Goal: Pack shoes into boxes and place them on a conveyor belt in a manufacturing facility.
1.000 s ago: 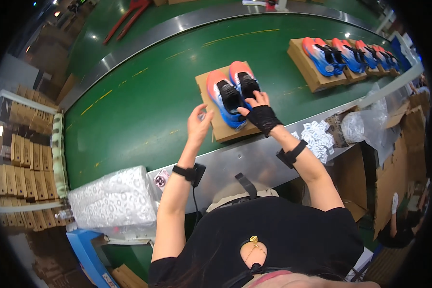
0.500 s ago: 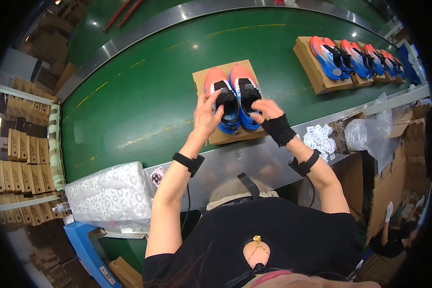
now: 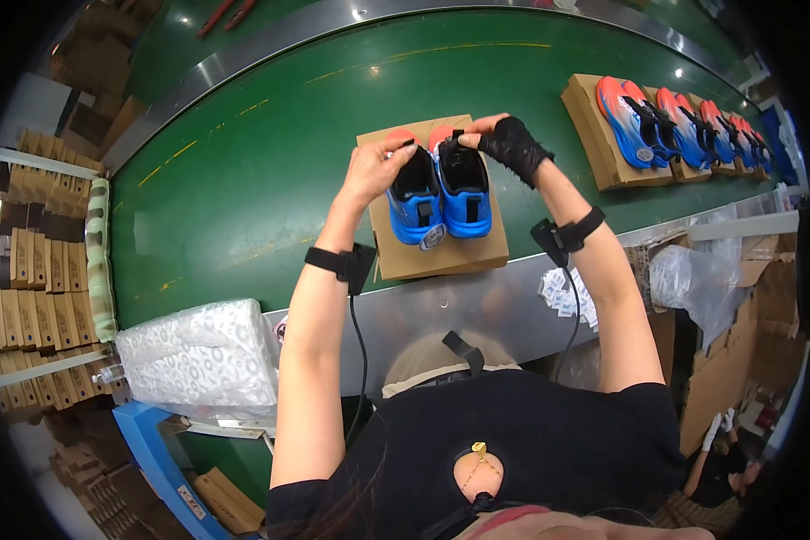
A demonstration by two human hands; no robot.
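A pair of blue shoes with orange toes and black tongues lies on a brown cardboard box (image 3: 441, 256) on the green conveyor belt (image 3: 243, 180). My left hand (image 3: 376, 166) grips the toe end of the left shoe (image 3: 416, 200). My right hand (image 3: 506, 142), in a black fingerless glove, holds the toe end of the right shoe (image 3: 464, 184). Both wrists carry black straps with cables.
More boxes with similar shoe pairs (image 3: 639, 121) ride the belt at the right. A wrapped white bundle (image 3: 198, 360) sits at the lower left, stacked cardboard (image 3: 27, 279) at the far left. Clear plastic bags (image 3: 693, 279) hang at the right, beside another person (image 3: 720, 459).
The box with the shoes has travelled left along the belt. Both hands have moved from the shoes' near ends up to their toe ends.
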